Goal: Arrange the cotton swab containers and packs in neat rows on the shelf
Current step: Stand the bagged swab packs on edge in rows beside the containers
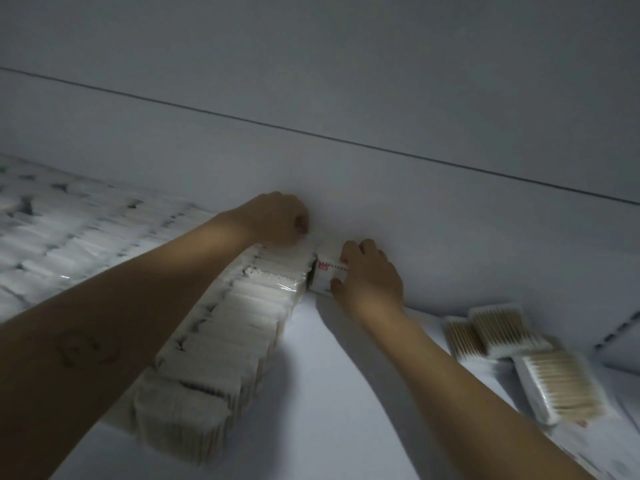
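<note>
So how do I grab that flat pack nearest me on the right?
Take the flat pack across its narrow middle, coming down from above. It lies flat on the shelf and its long sides look clear. Its far end sits against another pack, so the ends are probably harder to get at.

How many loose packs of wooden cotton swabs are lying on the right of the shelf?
3. The middle pack overlaps the left pack; the near pack lies in front of them. Blurred white packaging at the corner may hide more.
</note>
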Available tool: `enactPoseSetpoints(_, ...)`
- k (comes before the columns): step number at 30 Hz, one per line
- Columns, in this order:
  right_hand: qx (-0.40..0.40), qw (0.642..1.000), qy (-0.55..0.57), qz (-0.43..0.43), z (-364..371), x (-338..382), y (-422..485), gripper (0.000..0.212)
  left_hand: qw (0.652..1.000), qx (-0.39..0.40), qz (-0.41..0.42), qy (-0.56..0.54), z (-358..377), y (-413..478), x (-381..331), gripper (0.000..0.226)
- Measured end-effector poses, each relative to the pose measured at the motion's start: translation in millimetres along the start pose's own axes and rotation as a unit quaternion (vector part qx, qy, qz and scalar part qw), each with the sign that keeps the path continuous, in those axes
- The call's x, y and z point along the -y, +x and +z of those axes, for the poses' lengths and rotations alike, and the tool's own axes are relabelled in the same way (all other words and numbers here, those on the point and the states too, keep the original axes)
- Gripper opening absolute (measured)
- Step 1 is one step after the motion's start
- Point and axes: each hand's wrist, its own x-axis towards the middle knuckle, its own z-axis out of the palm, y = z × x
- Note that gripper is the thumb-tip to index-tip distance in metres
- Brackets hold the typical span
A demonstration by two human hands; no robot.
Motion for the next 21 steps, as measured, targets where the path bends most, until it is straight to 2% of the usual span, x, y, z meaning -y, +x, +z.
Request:
enactPoseSetpoints(3,-0.016,0.995,0.094,0.013,2.5,-2.6,-8.7,0.035,1.0,0.013,-0.008,-0.02,-1.7,-5.2,-0.5,0.033)
enactPoseSetpoints(5,-0.014,0.993,0.118,0.002,1.8,-3.7,-13.5,0.038,1.0,0.02,-0.012,-0.011,-1.7,-9.7,-1.7,0.036)
enactPoseSetpoints(9,0.058,0.997,0.051,-0.023,-15.8,-7.1,-14.5,0.054,0.998,0.049,-0.02,0.027,-0.3,-21.4,-8.6,0.035)
enactPoseSetpoints(14,0.078,0.996,0.027,-0.039,-50.9,-18.0,-20.3,0.068,0.997,0.006,-0.01,0.078,-11.1,-38.1,-33.9,0.034)
enactPoseSetpoints(18,0.076,0.996,0.005,-0.052,-81.8,-42.7,-29.3,0.064,0.996,0.006,0.024,0.084,-15.2,-54.8,-77.2,0.035)
enactPoseSetpoints(21,0.088,0.995,-0.018,-0.031,-106.1,-75.1,-45.3,0.055,0.994,0.013,0.052,0.098,-10.8,-63.7,-114.4,0.039)
